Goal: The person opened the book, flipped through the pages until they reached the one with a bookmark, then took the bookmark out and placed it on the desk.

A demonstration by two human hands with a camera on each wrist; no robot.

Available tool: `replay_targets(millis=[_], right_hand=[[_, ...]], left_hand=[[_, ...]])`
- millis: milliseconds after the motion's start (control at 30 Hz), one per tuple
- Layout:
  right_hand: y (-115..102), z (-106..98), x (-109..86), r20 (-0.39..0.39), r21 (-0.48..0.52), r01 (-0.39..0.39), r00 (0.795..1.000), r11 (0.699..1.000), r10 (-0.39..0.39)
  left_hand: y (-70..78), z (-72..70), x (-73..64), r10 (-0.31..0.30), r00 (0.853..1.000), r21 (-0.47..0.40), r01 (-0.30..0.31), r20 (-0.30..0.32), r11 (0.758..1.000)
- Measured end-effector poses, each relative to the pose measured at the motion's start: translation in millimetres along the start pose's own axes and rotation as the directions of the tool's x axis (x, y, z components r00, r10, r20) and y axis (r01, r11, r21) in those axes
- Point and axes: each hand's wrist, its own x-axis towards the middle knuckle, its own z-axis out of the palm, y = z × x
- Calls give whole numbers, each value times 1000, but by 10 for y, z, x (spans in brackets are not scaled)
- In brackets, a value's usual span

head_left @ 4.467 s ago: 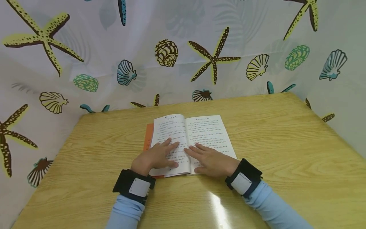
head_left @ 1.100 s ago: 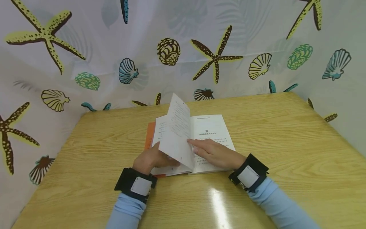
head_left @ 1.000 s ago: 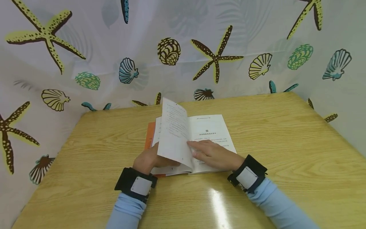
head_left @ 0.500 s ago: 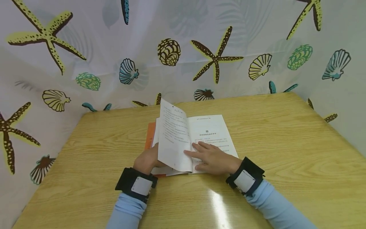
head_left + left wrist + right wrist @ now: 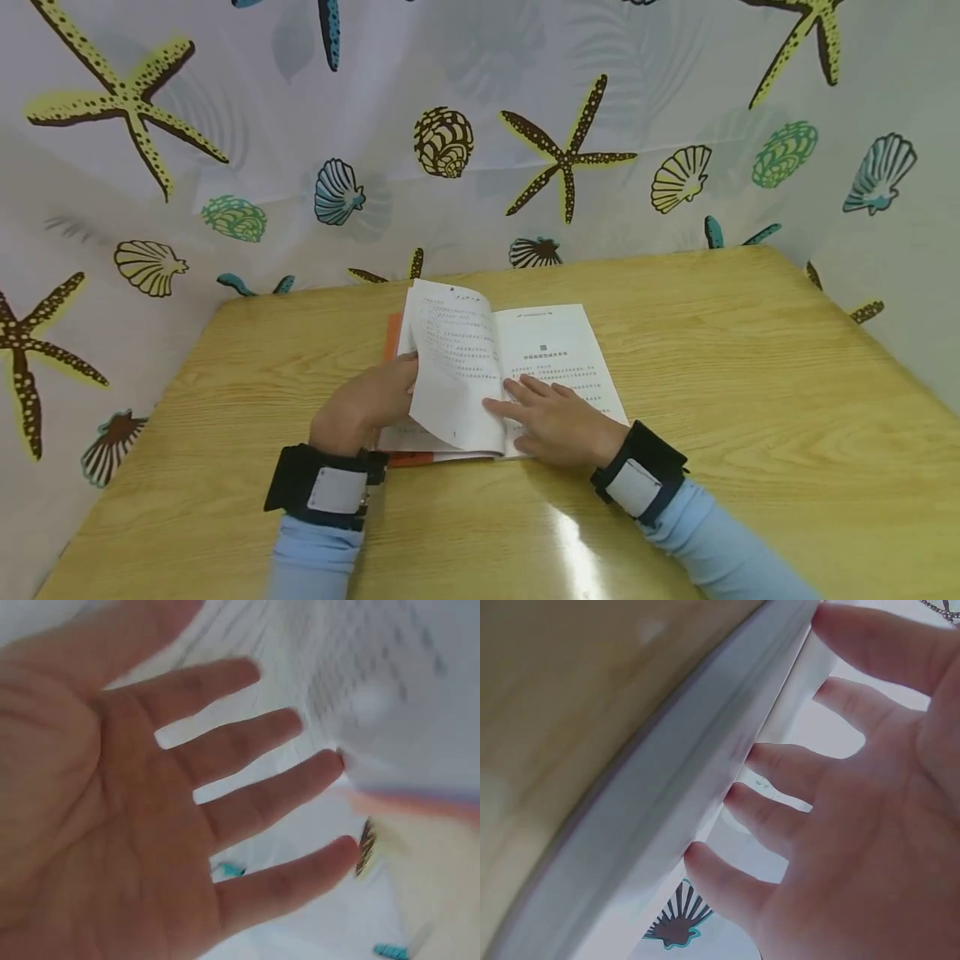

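An open paperback book with printed white pages lies on the table, its orange cover showing at the left edge. One leaf curves up over the left side. At that leaf's outer edge is my left hand, its fingertips partly hidden behind the paper. The left wrist view shows this hand with fingers straight and spread beside the blurred pages. My right hand rests with spread fingers on the lower right page near the spine. Its fingertips touch the book in the right wrist view.
The wood-grain table extends on both sides of the book. A white cloth printed with starfish and shells hangs behind and at the sides. Light glares off the table near the front.
The leaf rose from the right side and leaned over to the left, sinking lower since half a second ago. My left hand has shifted left from beneath it. The right hand has barely moved lately.
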Motion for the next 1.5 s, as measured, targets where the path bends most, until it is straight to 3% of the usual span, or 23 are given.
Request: replay_targets(millis=[133, 233, 333, 533, 667, 833, 967, 1200, 1333, 1500], right_hand=[[-10, -6, 6, -4, -21, -9, 1000, 1000, 9], [-13, -2, 7, -8, -32, -11, 1000, 999, 11], [-19, 6, 4, -14, -43, -11, 1000, 999, 10], [-35, 19, -3, -21, -77, -3, 1000, 997, 1], [-38, 18, -4, -19, -99, -1, 1000, 995, 0], [-46, 13, -4, -14, -108, 1, 1000, 994, -2], [-46, 0, -2, -3, -102, -4, 1000, 995, 4], [-3, -43, 5, 52, -30, -21, 998, 999, 23], [49, -61, 5, 71, 5, -60, 996, 998, 59], [154, -119, -18, 72, -37, -149, 986, 988, 152]], left_hand=[[33, -183, -101, -95, 988, 51, 102, -122, 993], [58, -232, -133, -40, 974, 94, 62, -222, 994], [96, -179, -96, 20, 970, 170, 23, -244, 985], [185, 85, 91, 82, 991, 278, -50, -105, 959], [168, 217, 180, 1, 1000, 244, -3, 8, 970], [95, 316, 241, -99, 990, 180, 80, 103, 980], [73, 353, 264, -136, 980, 137, 117, 142, 984], [74, 374, 258, -175, 970, 136, 153, 170, 979], [73, 392, 262, -184, 967, 151, 159, 176, 976], [64, 400, 265, -174, 969, 150, 148, 176, 978]])
